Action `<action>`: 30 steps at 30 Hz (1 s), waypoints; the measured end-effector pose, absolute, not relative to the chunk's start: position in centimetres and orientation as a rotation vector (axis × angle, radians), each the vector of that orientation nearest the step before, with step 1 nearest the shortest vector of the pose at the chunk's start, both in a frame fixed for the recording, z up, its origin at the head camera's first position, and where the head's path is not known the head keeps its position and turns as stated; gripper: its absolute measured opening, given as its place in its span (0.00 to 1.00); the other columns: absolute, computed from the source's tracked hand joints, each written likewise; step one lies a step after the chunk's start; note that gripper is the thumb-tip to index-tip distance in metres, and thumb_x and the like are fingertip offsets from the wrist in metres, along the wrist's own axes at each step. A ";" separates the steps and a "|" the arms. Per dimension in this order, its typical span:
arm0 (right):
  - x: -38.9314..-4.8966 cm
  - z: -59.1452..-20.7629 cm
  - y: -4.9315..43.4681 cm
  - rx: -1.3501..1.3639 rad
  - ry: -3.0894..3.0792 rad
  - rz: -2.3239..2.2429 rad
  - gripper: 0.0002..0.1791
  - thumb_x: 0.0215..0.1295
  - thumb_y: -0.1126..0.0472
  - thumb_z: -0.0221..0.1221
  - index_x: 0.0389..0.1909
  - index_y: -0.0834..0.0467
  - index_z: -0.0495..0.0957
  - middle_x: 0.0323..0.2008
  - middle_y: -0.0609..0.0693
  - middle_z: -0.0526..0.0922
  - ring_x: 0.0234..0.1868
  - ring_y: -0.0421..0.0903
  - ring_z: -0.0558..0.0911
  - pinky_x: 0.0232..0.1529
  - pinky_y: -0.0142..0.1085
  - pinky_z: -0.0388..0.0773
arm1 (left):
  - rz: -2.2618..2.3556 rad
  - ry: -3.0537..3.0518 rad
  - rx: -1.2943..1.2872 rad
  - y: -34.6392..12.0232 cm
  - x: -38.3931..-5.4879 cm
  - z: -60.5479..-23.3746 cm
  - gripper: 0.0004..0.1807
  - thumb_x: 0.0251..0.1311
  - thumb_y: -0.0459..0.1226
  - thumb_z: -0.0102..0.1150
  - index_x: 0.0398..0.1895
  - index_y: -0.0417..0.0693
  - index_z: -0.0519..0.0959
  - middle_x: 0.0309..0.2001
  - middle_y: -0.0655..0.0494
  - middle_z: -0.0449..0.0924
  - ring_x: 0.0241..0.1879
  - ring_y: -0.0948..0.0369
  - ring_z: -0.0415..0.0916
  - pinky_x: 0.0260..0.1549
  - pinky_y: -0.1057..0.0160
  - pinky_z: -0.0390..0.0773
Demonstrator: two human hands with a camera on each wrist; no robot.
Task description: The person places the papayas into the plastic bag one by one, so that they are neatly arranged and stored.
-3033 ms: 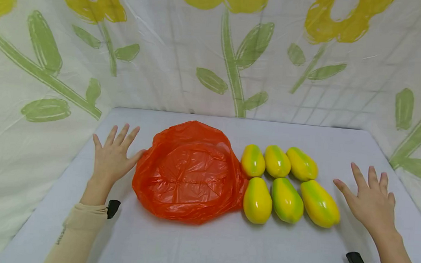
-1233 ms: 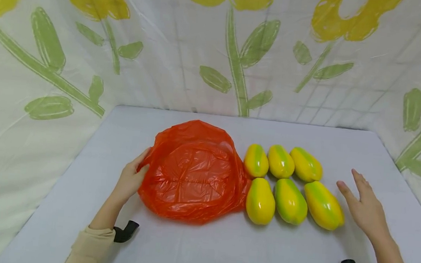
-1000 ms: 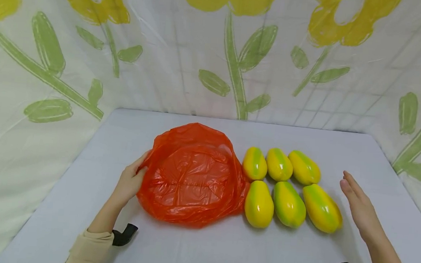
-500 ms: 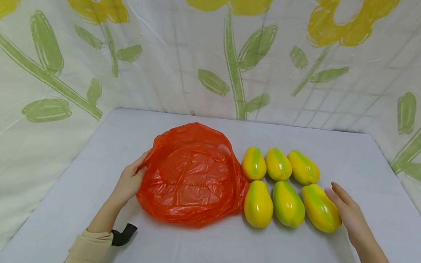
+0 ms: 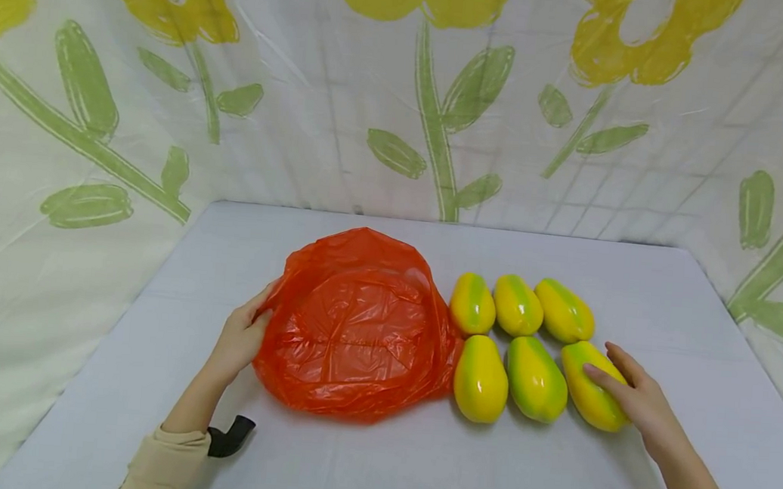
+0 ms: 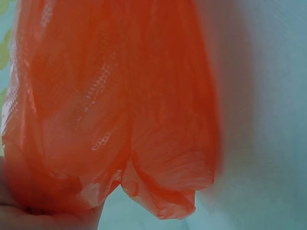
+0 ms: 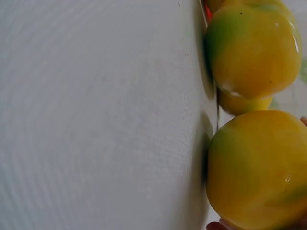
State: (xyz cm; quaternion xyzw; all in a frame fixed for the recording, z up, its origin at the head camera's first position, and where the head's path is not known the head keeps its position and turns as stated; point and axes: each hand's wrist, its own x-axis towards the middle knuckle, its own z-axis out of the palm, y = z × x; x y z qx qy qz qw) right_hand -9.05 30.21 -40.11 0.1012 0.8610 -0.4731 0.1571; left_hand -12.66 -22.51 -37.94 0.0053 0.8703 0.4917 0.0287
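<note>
A red plastic bag [image 5: 358, 333] lies opened out on the table, its mouth facing up. My left hand [image 5: 240, 336] grips the bag's left edge; in the left wrist view the bag [image 6: 120, 96] covers most of that hand's fingers [image 6: 48, 220]. To the right of the bag lie glossy yellow-green papayas in two rows. My right hand [image 5: 642, 402] holds the front-right papaya [image 5: 593, 387], thumb over its top and fingers on its far right side. That papaya [image 7: 256, 170] still sits on the table; fingertips show at its edges in the right wrist view.
Beside the held papaya lie the front-middle papaya [image 5: 536, 380] and the front-left papaya [image 5: 481, 379], which borders the bag. Several more form the back row, including a middle one [image 5: 518, 306]. A white tabletop [image 5: 382, 471] meets a flower-printed curtain [image 5: 290, 139] behind.
My left hand went from lying spread beside the bag to gripping its edge. My right hand moved left from the table's right side and took hold of the front-right papaya.
</note>
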 end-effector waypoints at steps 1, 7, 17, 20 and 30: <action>-9.1 -40.1 30.2 0.292 2.466 -1.341 0.50 0.71 0.40 0.50 0.76 0.63 0.33 0.73 0.72 0.37 0.71 0.73 0.39 0.63 0.71 0.41 | 1.516 2.687 0.017 -22.5 -12.7 -38.0 0.29 0.71 0.27 0.33 0.76 0.42 0.53 0.73 0.38 0.53 0.71 0.41 0.51 0.64 0.40 0.59; -9.3 -40.2 30.1 0.292 2.460 -1.276 0.49 0.70 0.40 0.51 0.76 0.62 0.36 0.72 0.74 0.39 0.70 0.76 0.43 0.61 0.73 0.46 | 1.515 2.689 0.014 -22.5 -12.7 -37.8 0.29 0.71 0.27 0.33 0.76 0.42 0.53 0.73 0.38 0.54 0.71 0.40 0.53 0.63 0.41 0.61; -9.5 -40.2 30.2 0.342 2.413 -1.258 0.50 0.70 0.37 0.48 0.76 0.62 0.36 0.72 0.74 0.40 0.68 0.73 0.48 0.62 0.71 0.49 | 1.525 2.661 0.000 -22.3 -12.4 -37.7 0.30 0.71 0.26 0.34 0.76 0.42 0.52 0.73 0.37 0.54 0.70 0.40 0.53 0.63 0.41 0.61; -9.6 -40.2 30.3 0.345 2.411 -1.257 0.50 0.70 0.37 0.48 0.76 0.62 0.36 0.72 0.74 0.40 0.68 0.73 0.47 0.62 0.71 0.49 | 1.533 2.654 -0.003 -22.4 -12.5 -37.8 0.30 0.72 0.27 0.33 0.76 0.44 0.51 0.73 0.38 0.54 0.70 0.40 0.53 0.63 0.41 0.62; -9.4 -39.9 30.3 0.338 2.412 -1.272 0.49 0.70 0.38 0.48 0.76 0.63 0.37 0.72 0.74 0.41 0.69 0.73 0.47 0.62 0.71 0.49 | 1.546 2.672 0.017 -22.5 -12.5 -37.9 0.29 0.72 0.26 0.33 0.76 0.42 0.52 0.74 0.39 0.53 0.72 0.41 0.51 0.64 0.41 0.60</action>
